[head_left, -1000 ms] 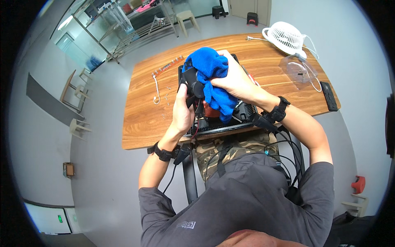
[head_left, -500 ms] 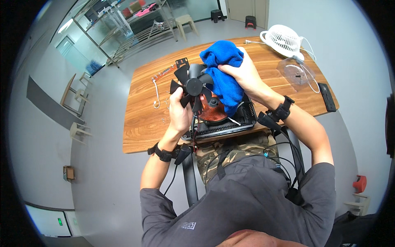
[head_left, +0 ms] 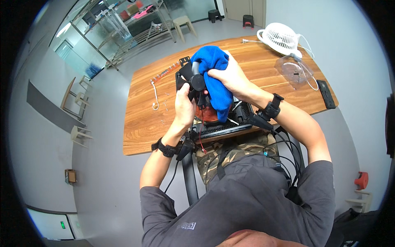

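Observation:
My left hand (head_left: 185, 105) grips a black fan (head_left: 198, 82) by its lower left side, with the round hub facing up. A blue cloth (head_left: 214, 61) is bunched in my right hand (head_left: 233, 80) and lies against the fan's right-hand blades, hiding them. Thin red wires (head_left: 201, 138) hang down below the fan. Under both hands, at the table's near edge, sits an opened black appliance housing (head_left: 222, 131). Inside it a round copper-coloured coil (head_left: 208, 116) shows in part; the cloth and fan cover the rest.
On the wooden table (head_left: 142, 127) lie an orange-red strip (head_left: 164, 72) with a white cable (head_left: 155, 99) and several small screws (head_left: 166, 103). To the right are a white fan (head_left: 280, 39), a clear plastic piece (head_left: 294, 73) and a long black object (head_left: 326, 94). Black cables (head_left: 288, 152) trail from my wrists.
The fan has turned and tilted in my left hand. My right hand and the cloth have moved left and wrap closer over the blades. The red wires now hang into view.

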`<action>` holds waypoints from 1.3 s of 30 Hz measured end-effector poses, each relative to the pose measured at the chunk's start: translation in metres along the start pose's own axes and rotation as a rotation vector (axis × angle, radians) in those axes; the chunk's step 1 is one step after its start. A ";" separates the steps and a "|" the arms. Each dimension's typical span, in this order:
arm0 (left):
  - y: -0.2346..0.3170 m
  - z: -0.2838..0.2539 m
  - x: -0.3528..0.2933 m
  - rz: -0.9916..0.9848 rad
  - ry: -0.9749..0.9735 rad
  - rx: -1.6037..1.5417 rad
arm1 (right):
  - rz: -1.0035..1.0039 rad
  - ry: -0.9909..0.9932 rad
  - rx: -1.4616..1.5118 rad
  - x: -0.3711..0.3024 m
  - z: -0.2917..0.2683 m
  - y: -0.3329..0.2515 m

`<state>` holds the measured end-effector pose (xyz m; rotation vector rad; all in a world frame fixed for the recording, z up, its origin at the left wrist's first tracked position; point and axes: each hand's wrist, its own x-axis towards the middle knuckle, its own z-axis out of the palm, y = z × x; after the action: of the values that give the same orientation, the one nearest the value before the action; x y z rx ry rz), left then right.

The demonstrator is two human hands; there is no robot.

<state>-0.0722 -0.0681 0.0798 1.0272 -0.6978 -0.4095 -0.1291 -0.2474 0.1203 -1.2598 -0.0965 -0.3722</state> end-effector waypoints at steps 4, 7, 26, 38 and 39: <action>-0.003 0.009 -0.002 0.016 0.085 0.033 | -0.117 0.197 -0.148 0.007 -0.005 0.006; 0.004 0.008 0.001 0.113 0.131 -0.019 | -0.135 0.212 -0.056 0.010 -0.015 0.012; 0.016 -0.014 -0.003 -0.018 0.095 0.179 | 0.010 -0.014 0.098 0.012 0.003 0.011; 0.049 0.007 0.018 0.062 0.220 0.370 | -0.235 0.183 -0.315 0.009 -0.001 -0.018; 0.047 0.005 0.020 0.071 0.211 0.397 | -0.249 0.171 -0.370 0.005 0.003 -0.022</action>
<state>-0.0612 -0.0611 0.1298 1.3928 -0.6356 -0.0976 -0.1311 -0.2511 0.1430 -1.5795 -0.0388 -0.7360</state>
